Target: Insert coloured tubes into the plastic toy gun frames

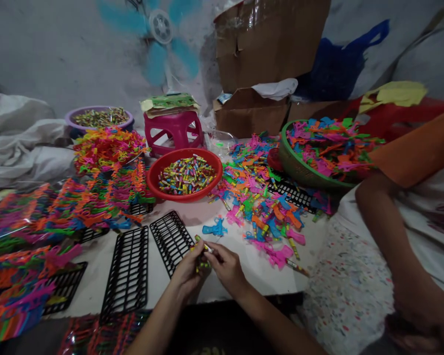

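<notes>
Near the front edge of the white table, my left hand is closed around several small yellow-green patterned tubes. My right hand pinches the end of a small tube with a pale tip, close against the left fingers. What the tubes contain cannot be seen. Just beyond the hands lies a blue toy gun. A black slotted rack rests left of my hands, and a second black rack is farther left. Behind them, a red basin holds many similar tubes.
Colourful toy guns lie heaped with tubes on the right. A green basket of toy guns stands behind. Filled racks crowd the left. A co-worker's arm is at the right. A pink stool and fan stand at the back.
</notes>
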`<state>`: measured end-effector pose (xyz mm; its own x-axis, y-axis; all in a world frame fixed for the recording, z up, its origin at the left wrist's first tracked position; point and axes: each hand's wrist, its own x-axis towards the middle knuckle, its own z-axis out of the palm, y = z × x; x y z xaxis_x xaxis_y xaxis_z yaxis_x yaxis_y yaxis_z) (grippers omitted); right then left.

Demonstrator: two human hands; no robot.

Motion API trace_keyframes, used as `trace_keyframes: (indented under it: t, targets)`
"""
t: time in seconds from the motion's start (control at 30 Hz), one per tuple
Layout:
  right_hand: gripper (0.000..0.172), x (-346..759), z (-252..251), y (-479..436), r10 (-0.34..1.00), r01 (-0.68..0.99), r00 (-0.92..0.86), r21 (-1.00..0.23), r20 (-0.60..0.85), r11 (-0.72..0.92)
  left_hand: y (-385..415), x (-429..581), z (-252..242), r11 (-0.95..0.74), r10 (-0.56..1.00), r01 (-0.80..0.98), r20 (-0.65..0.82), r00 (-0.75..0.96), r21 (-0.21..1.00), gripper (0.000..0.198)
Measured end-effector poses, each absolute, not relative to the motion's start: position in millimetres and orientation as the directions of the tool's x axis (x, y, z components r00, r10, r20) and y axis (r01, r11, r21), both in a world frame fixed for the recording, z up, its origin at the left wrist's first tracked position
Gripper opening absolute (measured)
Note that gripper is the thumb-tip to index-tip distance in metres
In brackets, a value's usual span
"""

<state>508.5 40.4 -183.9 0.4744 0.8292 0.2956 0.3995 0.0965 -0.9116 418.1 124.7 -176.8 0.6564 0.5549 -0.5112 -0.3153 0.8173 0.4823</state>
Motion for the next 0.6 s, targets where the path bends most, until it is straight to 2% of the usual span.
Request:
trace_keyframes:
  t: [0.13, 0.2, 0.27, 0.33, 0.37, 0.43, 0.53, 0.6]
  targets:
    - [0.028, 524, -183, 38, 0.794, 0.372, 0.58, -0.926, 0.181, -0.061, 133, 408, -177, 0.764, 0.641, -0.4, -0.533, 0.552, 0.506, 0.006]
    - [0.026, 531, -179, 40, 0.786, 0.44, 0.585, -0.892, 0.201, -0.1, 130, 402, -174, 0.791, 0.568, -0.258, -0.508, 0.647, 0.555, 0.001]
    - [0.021, 534, -174, 45, 0.849, 0.541, 0.478, -0.837, 0.225, -0.082, 121, 401, -174, 0.797, 0.371, -0.018, -0.467, 0.803, 0.603, 0.013]
    - [0.021, 536, -171, 51, 0.911, 0.59, 0.347, -0.807, 0.225, -0.026, 112, 401, -177, 0.751, 0.27, 0.088, -0.426, 0.864, 0.655, 0.024]
    - [0.022, 537, -170, 54, 0.918, 0.59, 0.328, -0.808, 0.225, -0.013, 108, 402, -179, 0.735, 0.292, 0.078, -0.418, 0.861, 0.674, 0.025]
    - [0.025, 545, -172, 63, 0.883, 0.589, 0.413, -0.805, 0.224, -0.071, 106, 404, -184, 0.726, 0.396, 0.022, -0.444, 0.804, 0.687, 0.026]
    - [0.026, 562, -179, 80, 0.738, 0.587, 0.653, -0.73, 0.17, -0.351, 111, 405, -189, 0.72, 0.523, -0.05, -0.493, 0.695, 0.693, 0.032]
    - [0.024, 571, -186, 91, 0.675, 0.534, 0.731, -0.699, 0.1, -0.476, 113, 406, -189, 0.67, 0.611, -0.104, -0.466, 0.639, 0.735, 0.036]
